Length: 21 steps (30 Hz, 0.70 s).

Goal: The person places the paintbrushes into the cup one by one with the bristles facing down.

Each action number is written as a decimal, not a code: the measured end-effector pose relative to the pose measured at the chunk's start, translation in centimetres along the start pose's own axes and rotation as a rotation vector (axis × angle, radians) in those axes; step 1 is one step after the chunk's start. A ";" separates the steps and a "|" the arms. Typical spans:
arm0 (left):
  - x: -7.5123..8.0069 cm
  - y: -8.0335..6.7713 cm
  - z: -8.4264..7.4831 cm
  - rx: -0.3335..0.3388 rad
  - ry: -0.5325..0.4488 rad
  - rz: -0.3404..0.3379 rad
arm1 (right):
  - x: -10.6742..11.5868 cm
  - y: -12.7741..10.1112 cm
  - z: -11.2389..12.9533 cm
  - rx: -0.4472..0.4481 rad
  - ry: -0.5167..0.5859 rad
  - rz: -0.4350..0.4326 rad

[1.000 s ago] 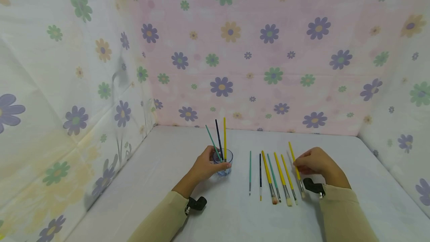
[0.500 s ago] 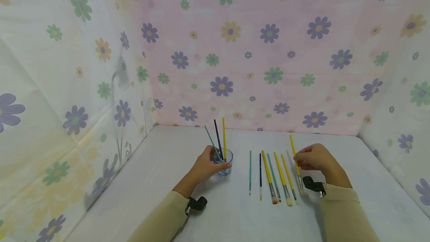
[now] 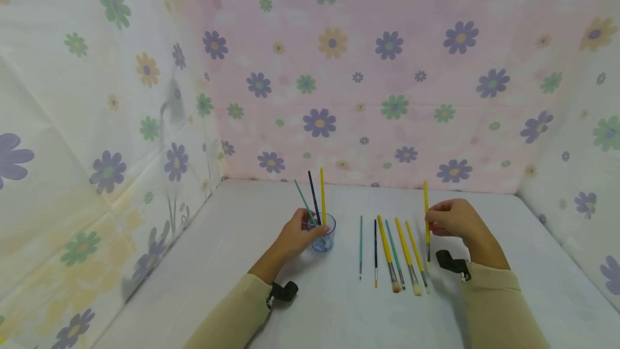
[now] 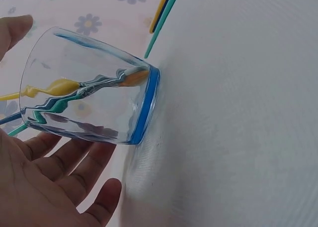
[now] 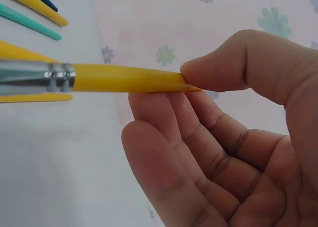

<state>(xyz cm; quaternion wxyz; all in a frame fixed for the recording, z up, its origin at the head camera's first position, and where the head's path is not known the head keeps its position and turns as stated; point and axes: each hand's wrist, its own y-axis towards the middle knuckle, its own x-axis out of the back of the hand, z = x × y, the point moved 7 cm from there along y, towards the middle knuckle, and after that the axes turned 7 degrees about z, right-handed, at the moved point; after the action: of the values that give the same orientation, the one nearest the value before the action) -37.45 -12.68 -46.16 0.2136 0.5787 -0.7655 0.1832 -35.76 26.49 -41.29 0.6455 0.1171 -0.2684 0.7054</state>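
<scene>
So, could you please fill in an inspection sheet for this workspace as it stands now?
Surface: white table, covered in plain cloth.
Job's things: clear cup with a blue base, holding three brushes, teal, dark and yellow; yellow brush lifted off the table, nearly upright, bristles down; six brushes in a row lying on the table.
Clutter: nothing seen.
Hands: left hand wraps the cup; right hand pinches the yellow brush between thumb and fingers.
Cables: nothing seen; a black camera mount sits on each wrist.
Surroundings: flowered cloth walls on three sides.
</scene>
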 end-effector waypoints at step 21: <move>-0.6 0.0 -0.7 -0.062 0.028 0.081 | 0.5 -1.4 3.3 0.120 0.045 -0.049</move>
<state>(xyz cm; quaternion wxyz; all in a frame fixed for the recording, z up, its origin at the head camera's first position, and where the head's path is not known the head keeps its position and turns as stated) -37.19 -11.84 -45.89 0.2342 0.5377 -0.7906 0.1760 -35.10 25.24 -37.96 0.6603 0.1462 -0.2079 0.7067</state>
